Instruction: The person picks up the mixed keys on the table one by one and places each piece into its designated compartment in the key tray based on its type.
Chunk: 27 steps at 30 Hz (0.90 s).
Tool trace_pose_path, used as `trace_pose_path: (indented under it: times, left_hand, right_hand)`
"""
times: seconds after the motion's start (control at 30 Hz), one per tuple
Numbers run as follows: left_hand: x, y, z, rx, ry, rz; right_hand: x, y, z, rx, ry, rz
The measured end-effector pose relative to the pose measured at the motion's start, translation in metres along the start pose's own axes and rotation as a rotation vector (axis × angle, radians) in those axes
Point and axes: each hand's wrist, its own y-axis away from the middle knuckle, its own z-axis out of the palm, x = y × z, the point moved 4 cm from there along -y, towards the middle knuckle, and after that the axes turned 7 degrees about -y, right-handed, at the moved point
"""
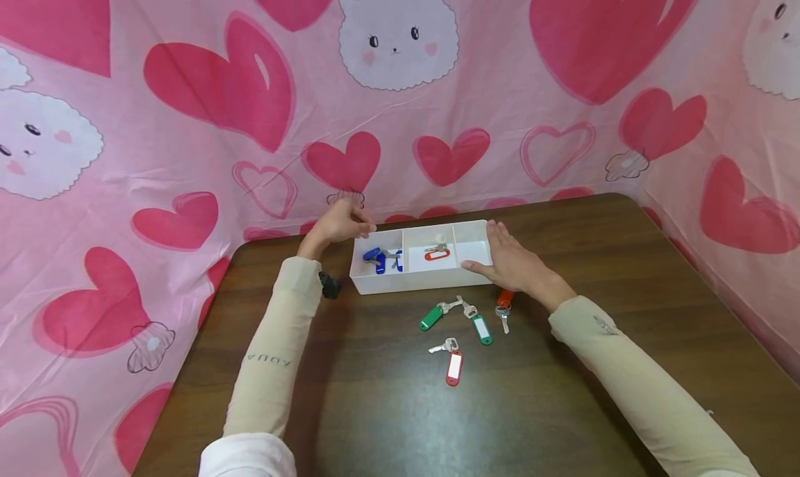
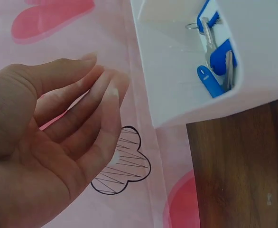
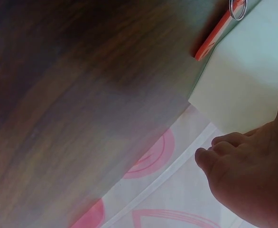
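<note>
A white divided box (image 1: 412, 281) stands near the back of the table. Keys with blue tags (image 1: 380, 264) lie in its left compartment, and one red-tagged key (image 1: 437, 255) is in the middle one. My left hand (image 1: 337, 221) hovers by the left rear rim, holding nothing. In the left wrist view its loosely bent fingers (image 2: 111, 107) stay apart from the box wall (image 2: 267, 80). At the box's right end, my right hand (image 1: 514, 260) has its fingers stretched along the outside and its thumb at the front rim. The right wrist view shows it against the white wall (image 3: 243, 71).
In front of the box lie two green-tagged keys, one left (image 1: 431, 318) and one right (image 1: 482, 330), and a red-tagged key (image 1: 454, 368). Another red-tagged key (image 1: 505, 299) lies below my right hand. A small black object (image 1: 329, 285) sits left of the box. Pink cloth (image 1: 394, 116) hangs behind.
</note>
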Motion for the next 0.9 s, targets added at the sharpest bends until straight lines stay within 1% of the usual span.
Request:
trace_pose_path:
  times: [0.23, 0.33, 0.43, 0.53, 0.63, 0.77, 0.9]
  left_hand:
    - [-0.004, 0.008, 0.001, 0.079, -0.042, -0.004]
    - [-0.004, 0.012, 0.003, 0.105, -0.063, 0.021]
    - [-0.005, 0.017, 0.004, 0.128, -0.065, 0.049]
    - [-0.007, 0.022, 0.005, 0.145, -0.056, 0.062]
    - [-0.011, 0.026, 0.007, 0.159, -0.040, 0.042]
    - [-0.017, 0.031, 0.013, 0.168, -0.044, 0.008]
    - [-0.021, 0.034, 0.019, 0.178, -0.053, 0.012]
  right_hand:
    - [-0.001, -0.002, 0.000, -0.008, 0.004, 0.003]
    - [0.000, -0.002, 0.000, -0.012, 0.008, 0.009]
    - [0.000, -0.001, 0.000, -0.020, 0.007, 0.010]
    - [-0.001, -0.001, -0.001, -0.033, 0.002, 0.006]
    - [-0.001, -0.003, -0.003, -0.049, 0.003, -0.009]
    - [0.000, -0.003, -0.006, -0.064, -0.009, -0.018]
    - [0.002, -0.001, -0.010, -0.064, -0.036, -0.012]
